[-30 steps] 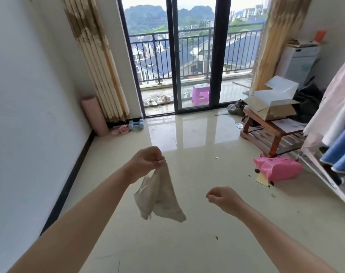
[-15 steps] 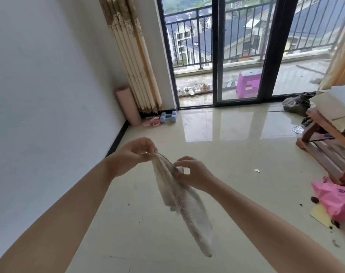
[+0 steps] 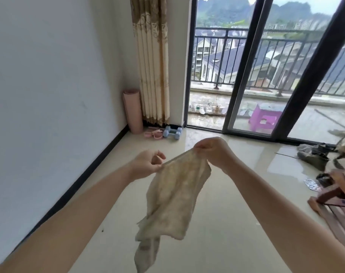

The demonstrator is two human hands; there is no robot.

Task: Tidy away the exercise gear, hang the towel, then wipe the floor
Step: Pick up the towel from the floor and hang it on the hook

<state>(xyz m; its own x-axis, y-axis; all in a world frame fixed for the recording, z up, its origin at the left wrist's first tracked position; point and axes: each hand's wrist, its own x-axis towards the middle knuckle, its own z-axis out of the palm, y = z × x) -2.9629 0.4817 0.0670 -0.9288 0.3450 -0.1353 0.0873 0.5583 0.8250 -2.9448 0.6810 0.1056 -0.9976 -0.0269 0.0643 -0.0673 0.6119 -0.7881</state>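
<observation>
A worn beige cloth (image 3: 173, 196) hangs in the air in front of me, spread between both hands. My left hand (image 3: 146, 164) pinches its top left corner. My right hand (image 3: 213, 150) grips the top right corner a little higher. The cloth's lower end dangles free above the glossy tiled floor (image 3: 222, 243). In the far left corner a rolled pink mat (image 3: 132, 111) stands upright against the wall. Beside it on the floor lie a pink grip trainer (image 3: 154, 133) and a pale blue dumbbell pair (image 3: 172, 133).
A white wall (image 3: 49, 95) with a dark skirting runs along the left. A curtain (image 3: 152, 66) hangs by the glass balcony doors (image 3: 244, 75). A wooden low table (image 3: 337, 194) stands at the right edge, with dark cloth (image 3: 313, 154) and a foil scrap on the floor near it.
My right hand took hold of the cloth and drew its upper edge out to the right, spreading it open. The view has swung left and come closer to the corner.
</observation>
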